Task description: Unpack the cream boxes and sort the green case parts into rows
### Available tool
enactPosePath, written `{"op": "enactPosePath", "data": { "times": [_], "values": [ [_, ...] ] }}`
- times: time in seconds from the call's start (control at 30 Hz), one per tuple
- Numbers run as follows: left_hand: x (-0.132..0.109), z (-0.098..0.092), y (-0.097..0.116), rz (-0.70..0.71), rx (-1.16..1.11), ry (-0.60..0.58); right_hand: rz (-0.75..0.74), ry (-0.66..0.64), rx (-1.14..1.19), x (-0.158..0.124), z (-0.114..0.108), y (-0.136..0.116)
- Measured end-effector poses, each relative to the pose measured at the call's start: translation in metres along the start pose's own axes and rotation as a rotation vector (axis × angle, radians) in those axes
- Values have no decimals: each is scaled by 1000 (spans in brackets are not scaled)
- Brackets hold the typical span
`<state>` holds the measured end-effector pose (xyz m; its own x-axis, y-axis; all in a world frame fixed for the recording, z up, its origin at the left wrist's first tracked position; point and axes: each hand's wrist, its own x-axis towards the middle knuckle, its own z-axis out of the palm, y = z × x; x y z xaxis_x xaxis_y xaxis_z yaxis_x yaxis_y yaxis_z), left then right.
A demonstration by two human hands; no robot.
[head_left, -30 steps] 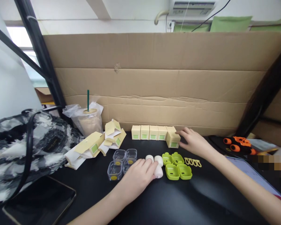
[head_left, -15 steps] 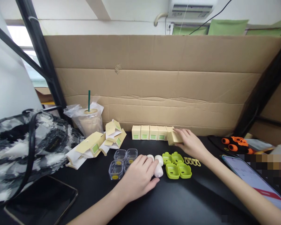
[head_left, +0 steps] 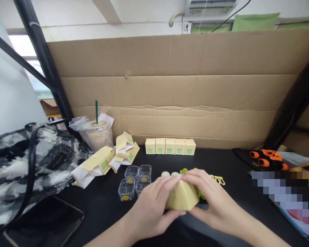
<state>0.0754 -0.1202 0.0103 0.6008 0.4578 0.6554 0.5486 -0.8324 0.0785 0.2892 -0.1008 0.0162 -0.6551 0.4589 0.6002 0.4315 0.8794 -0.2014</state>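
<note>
A small cream cardboard box (head_left: 181, 198) is held between my two hands, tilted, above the front middle of the black table. My left hand (head_left: 153, 202) is closed on its left side, and my right hand (head_left: 208, 199) grips its right side. Behind the box, the tops of white rounded pieces (head_left: 166, 174) show. Green plastic pieces (head_left: 183, 171) and pale yellow rings (head_left: 218, 179) are partly covered by my right hand. To the left stand several clear square cups (head_left: 126, 188) with yellow stickers, one partly behind my left hand.
Several closed cream boxes (head_left: 170, 146) stand in a row at the back. Opened boxes (head_left: 100, 161) lie left of them, near a bagged drink (head_left: 99, 135) with a green straw. A shaggy bag (head_left: 54, 161) and dark tablet (head_left: 45, 223) are far left; an orange toy car (head_left: 270, 156) is right.
My right hand has brought the box from the right end of the row to the front middle. My left hand has left the white pieces and taken hold of the box too.
</note>
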Motion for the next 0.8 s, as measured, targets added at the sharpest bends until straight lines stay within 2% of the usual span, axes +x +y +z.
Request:
{"op": "enactPosePath", "data": {
  "times": [0.1, 0.2, 0.37, 0.5, 0.57, 0.67, 0.8],
  "values": [
    [0, -1, -3, 43, 11, 16, 11, -77, 8, -1, -8, 2],
    [0, -1, -5, 105, 66, 41, -42, -26, -94, -2, -9, 1],
    [-1, 1, -6, 151, 126, 112, -149, 171, -285, -5, 0, -1],
    [-2, 1, -7, 29, 19, 187, -223, 442, -286, -11, 1, -1],
    [-2, 0, -8, -24, -7, 208, -286, 425, -199, -13, -1, -3],
    [-2, -1, -9, -3, 79, 180, -367, 282, -60, -15, -4, -10],
    [-3, 1, -10, 54, 144, 198, -299, 282, -12, -14, -3, -17]
  ]
}}
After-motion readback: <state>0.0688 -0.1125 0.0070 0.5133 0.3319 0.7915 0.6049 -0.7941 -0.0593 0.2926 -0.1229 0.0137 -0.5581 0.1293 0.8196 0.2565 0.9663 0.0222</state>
